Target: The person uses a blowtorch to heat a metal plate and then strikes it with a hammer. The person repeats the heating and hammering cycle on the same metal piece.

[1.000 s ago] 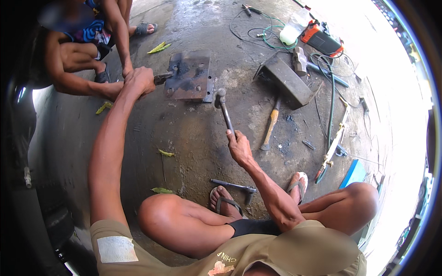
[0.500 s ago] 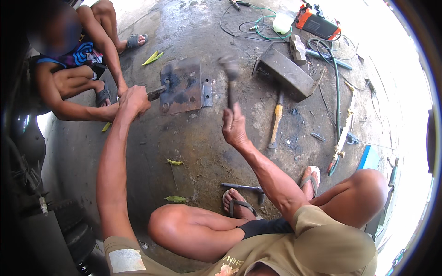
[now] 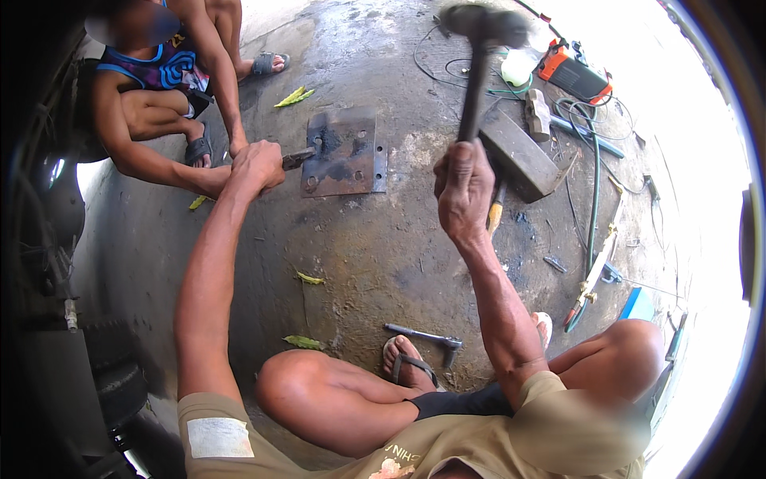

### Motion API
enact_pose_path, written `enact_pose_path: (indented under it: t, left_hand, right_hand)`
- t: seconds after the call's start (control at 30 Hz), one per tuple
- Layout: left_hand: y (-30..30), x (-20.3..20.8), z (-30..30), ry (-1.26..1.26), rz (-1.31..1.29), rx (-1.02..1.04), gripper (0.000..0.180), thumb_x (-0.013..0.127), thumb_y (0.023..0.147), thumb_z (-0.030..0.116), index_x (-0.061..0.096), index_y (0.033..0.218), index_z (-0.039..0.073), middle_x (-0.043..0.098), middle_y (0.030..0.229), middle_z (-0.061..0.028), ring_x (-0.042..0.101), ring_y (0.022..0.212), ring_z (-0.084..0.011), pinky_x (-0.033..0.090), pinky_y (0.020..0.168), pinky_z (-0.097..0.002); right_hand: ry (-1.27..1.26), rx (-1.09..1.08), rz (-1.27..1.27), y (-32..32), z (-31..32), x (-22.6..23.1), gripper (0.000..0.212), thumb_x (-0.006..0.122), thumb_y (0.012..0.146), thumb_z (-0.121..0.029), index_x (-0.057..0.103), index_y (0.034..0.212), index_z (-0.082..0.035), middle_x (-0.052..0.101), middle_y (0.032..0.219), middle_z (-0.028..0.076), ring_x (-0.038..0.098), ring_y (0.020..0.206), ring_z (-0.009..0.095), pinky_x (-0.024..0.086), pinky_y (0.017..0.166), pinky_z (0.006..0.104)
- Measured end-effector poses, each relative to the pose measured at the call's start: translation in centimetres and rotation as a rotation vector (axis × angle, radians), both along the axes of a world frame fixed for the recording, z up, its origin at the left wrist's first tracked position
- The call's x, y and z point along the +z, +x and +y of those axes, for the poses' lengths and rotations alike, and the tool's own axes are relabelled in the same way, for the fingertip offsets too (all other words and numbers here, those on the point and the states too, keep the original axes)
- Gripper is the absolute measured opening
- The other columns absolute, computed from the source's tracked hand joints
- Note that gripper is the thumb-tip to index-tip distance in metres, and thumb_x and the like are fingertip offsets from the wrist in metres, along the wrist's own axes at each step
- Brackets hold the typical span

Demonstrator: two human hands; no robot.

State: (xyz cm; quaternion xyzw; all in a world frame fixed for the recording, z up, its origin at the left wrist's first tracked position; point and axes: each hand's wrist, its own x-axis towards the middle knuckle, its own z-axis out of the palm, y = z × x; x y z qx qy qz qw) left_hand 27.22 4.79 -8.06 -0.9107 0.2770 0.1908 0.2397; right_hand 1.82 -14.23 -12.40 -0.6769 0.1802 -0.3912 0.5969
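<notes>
Concrete floor (image 3: 375, 271), your right hand (image 3: 464, 193) gripping a hammer (image 3: 475, 86), one o'clock, left hand (image 3: 257, 166) clenching a tool (image 3: 298, 159), ten o'clock.

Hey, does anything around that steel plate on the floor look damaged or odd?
Yes. The steel plate has brown, rusty-looking areas and dark, scorched-looking patches, so its surface looks weathered. Yellow-green leaves lie scattered on the stained floor, looking out of place among tools. I can't make out any cracks.
</notes>
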Motion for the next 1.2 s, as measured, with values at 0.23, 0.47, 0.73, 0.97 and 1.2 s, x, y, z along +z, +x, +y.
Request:
enact_pose_path:
  t: [0.23, 0.47, 0.73, 0.97, 1.2]
  left_hand:
    - [-0.6, 0.0, -0.1, -0.053, -0.045, -0.031, 0.027, 0.065, 0.07, 0.006, 0.076, 0.093, -0.003, 0.072, 0.097, -0.0245, 0.072, 0.097, -0.0356, 0.057, 0.081, -0.0435]
    - [-1.7, 1.3, -0.6, 0.026, 0.027, -0.011, 0.029, 0.063, 0.074, 0.008, 0.075, 0.099, -0.001, 0.072, 0.103, -0.0233, 0.071, 0.1, -0.0354, 0.057, 0.084, -0.0431]
    - [-1.2, 0.4, -1.1, -0.007, 0.005, -0.026, 0.029, 0.064, 0.076, 0.009, 0.076, 0.101, 0.001, 0.072, 0.105, -0.0209, 0.07, 0.102, -0.0341, 0.057, 0.083, -0.0418]
    - [-0.7, -0.6, 0.6, -0.061, -0.041, 0.004, 0.029, 0.065, 0.076, 0.011, 0.076, 0.102, 0.005, 0.073, 0.107, -0.019, 0.071, 0.102, -0.0321, 0.057, 0.083, -0.0418]
    - [-0.4, -2.4, -0.6, -0.168, -0.056, -0.057, 0.027, 0.062, 0.072, 0.008, 0.076, 0.094, 0.0, 0.073, 0.099, -0.0212, 0.072, 0.096, -0.0336, 0.058, 0.08, -0.0413]
  right_hand:
    - [-0.243, -0.051, 0.034, 1.8, 0.8, -9.7, 0.034, 0.043, 0.104, -0.033, 0.046, 0.091, -0.001, 0.05, 0.06, 0.011, 0.056, 0.05, 0.024, 0.041, 0.046, 0.0363]
    - [-0.007, 0.248, 0.874, -0.6, 2.2, -9.2, 0.058, 0.046, 0.101, -0.052, 0.061, 0.089, 0.003, 0.063, 0.08, 0.031, 0.064, 0.084, 0.048, 0.046, 0.077, 0.0533]
    - [-0.056, 0.168, 0.918, -0.4, 1.9, -13.4, 0.054, 0.042, 0.102, -0.049, 0.059, 0.1, 0.003, 0.065, 0.087, 0.033, 0.062, 0.092, 0.053, 0.045, 0.08, 0.0568]
    - [-0.033, 0.218, 0.926, 1.9, 0.7, -9.7, 0.057, 0.043, 0.101, -0.049, 0.062, 0.1, 0.005, 0.064, 0.096, 0.037, 0.06, 0.101, 0.054, 0.046, 0.086, 0.0561]
    - [-0.087, 0.194, 0.996, -0.9, -1.9, -17.0, 0.057, 0.044, 0.101, -0.052, 0.057, 0.085, 0.002, 0.062, 0.073, 0.021, 0.062, 0.065, 0.039, 0.048, 0.062, 0.0486]
